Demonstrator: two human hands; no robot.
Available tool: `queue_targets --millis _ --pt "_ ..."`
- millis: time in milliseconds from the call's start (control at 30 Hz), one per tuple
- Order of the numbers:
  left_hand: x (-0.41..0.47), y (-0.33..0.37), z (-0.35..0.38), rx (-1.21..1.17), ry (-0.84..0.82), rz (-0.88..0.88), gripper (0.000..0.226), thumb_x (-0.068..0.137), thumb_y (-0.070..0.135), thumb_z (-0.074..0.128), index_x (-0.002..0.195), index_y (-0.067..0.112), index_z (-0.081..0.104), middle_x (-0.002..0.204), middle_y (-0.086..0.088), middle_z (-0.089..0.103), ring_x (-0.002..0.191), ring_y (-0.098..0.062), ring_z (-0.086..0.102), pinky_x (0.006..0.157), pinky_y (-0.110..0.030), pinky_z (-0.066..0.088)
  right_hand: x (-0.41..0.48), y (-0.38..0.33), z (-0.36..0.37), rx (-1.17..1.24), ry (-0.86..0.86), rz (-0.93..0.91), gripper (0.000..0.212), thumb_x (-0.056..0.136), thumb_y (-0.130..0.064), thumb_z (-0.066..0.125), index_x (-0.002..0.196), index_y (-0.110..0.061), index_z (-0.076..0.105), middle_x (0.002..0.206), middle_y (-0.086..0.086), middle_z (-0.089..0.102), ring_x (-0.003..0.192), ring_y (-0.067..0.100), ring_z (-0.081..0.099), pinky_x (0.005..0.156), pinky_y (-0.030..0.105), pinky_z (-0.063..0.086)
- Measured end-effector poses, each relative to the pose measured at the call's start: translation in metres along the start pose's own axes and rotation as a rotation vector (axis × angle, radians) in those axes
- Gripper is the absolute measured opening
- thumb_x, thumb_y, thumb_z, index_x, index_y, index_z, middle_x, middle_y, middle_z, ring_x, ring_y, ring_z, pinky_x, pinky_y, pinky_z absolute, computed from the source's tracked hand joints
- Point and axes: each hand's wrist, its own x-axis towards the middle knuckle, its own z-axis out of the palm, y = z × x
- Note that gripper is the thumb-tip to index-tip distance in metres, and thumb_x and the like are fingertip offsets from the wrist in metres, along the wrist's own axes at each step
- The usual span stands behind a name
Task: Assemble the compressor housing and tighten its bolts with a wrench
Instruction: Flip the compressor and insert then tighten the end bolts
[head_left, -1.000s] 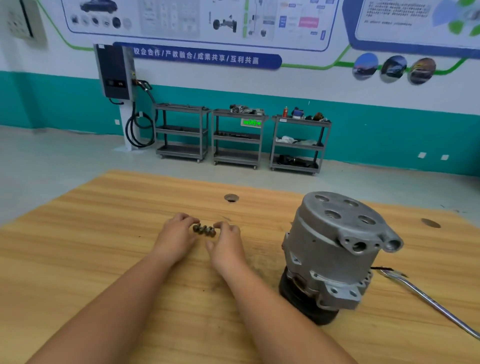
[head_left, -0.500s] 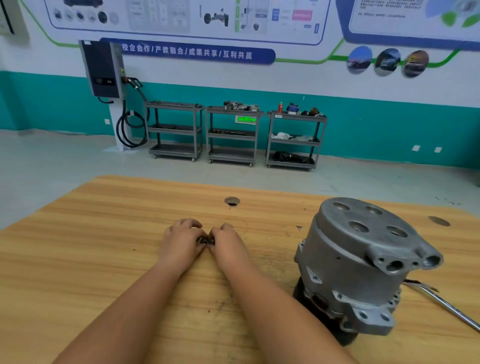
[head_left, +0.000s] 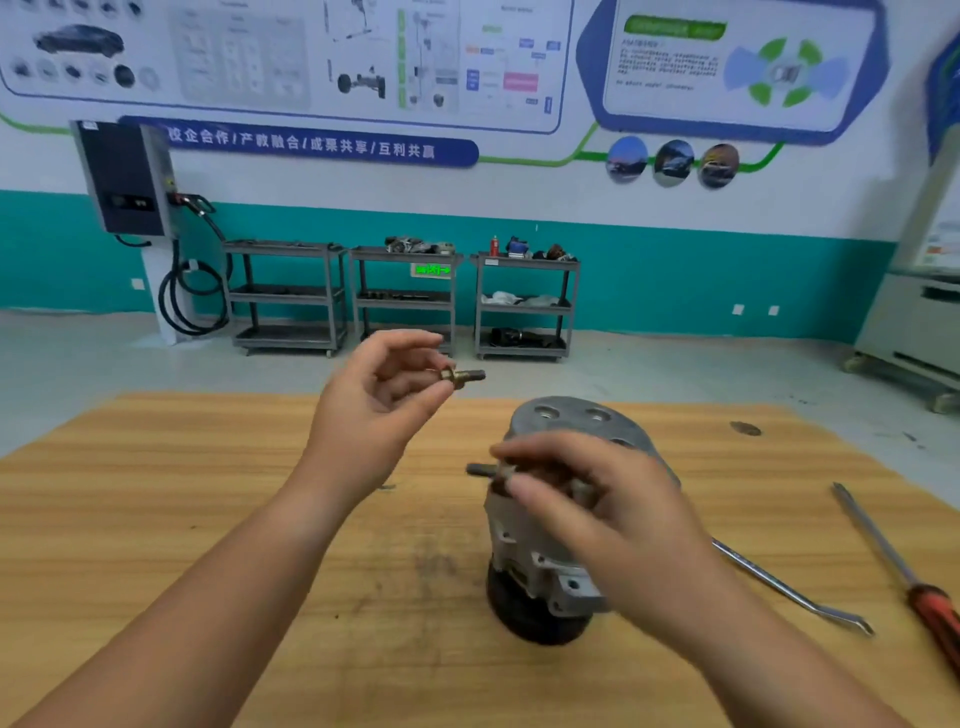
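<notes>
The grey metal compressor housing stands upright on its black pulley on the wooden table, right of centre. My left hand is raised above the table's far edge and pinches a short bolt between thumb and fingertips, its threaded end pointing right. My right hand hovers in front of the housing's upper part and grips at least one more bolt, whose end sticks out to the left. The right hand hides much of the housing's top.
A long metal wrench lies on the table right of the housing. A screwdriver with a red and black handle lies further right near the table edge. Grey shelf carts stand against the far wall.
Both hands lifted off the table with the bolts they had gathered. The left hand rose and the right hand moved right, over the housing. The camera view shifted right.
</notes>
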Motion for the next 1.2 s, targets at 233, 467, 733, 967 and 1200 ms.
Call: queue_targets --millis 233,467,733,967,1200 --pt "0.021 0.020 0.057 0.450 -0.398 -0.134 0.025 0.085 0.013 0.070 0.081 0.038 0.065 0.084 0.018 0.069 0.081 0.005 0.064 0.074 -0.012 0.052 0.048 0.055 -0.100 -0.366 -0.237 0.268 0.015 0.087 -0.018 0.065 0.086 -0.031 0.058 0.092 -0.010 0.065 0.088 0.006 0.061 0.082 0.029 0.050" --pt "0.024 0.025 0.057 0.535 -0.474 -0.180 0.026 0.085 0.016 0.071 0.081 0.041 0.066 0.087 0.020 0.069 0.084 0.007 0.062 0.077 -0.012 0.052 0.059 0.051 -0.108 -0.366 -0.417 0.212 0.020 0.086 -0.017 0.066 0.080 -0.036 0.063 0.087 -0.015 0.070 0.079 -0.005 0.064 0.074 0.014 0.051" --pt "0.029 0.029 0.058 0.601 -0.528 -0.176 0.013 0.087 0.017 0.069 0.092 0.029 0.073 0.089 0.018 0.069 0.085 0.010 0.061 0.076 -0.009 0.050 0.069 0.051 -0.102 -0.390 -0.450 0.178 0.017 0.087 -0.017 0.066 0.082 -0.033 0.063 0.084 -0.019 0.067 0.079 -0.007 0.063 0.067 0.005 0.047" --pt "0.029 0.025 0.061 0.651 -0.603 -0.130 0.015 0.089 0.017 0.066 0.098 0.026 0.074 0.084 0.028 0.059 0.081 0.021 0.053 0.075 0.002 0.040 0.073 0.057 -0.105 -0.330 -0.481 0.199 0.019 0.084 -0.015 0.068 0.078 -0.033 0.064 0.078 -0.018 0.068 0.072 -0.007 0.064 0.064 0.006 0.047" --pt "0.025 0.019 0.060 0.640 -0.605 -0.116 0.018 0.091 0.018 0.064 0.095 0.035 0.069 0.090 0.028 0.060 0.083 0.026 0.048 0.067 0.002 0.035 0.074 0.049 -0.102 -0.454 -0.539 0.226 0.012 0.085 -0.019 0.068 0.083 -0.031 0.067 0.084 -0.018 0.068 0.078 -0.004 0.063 0.070 0.013 0.048"
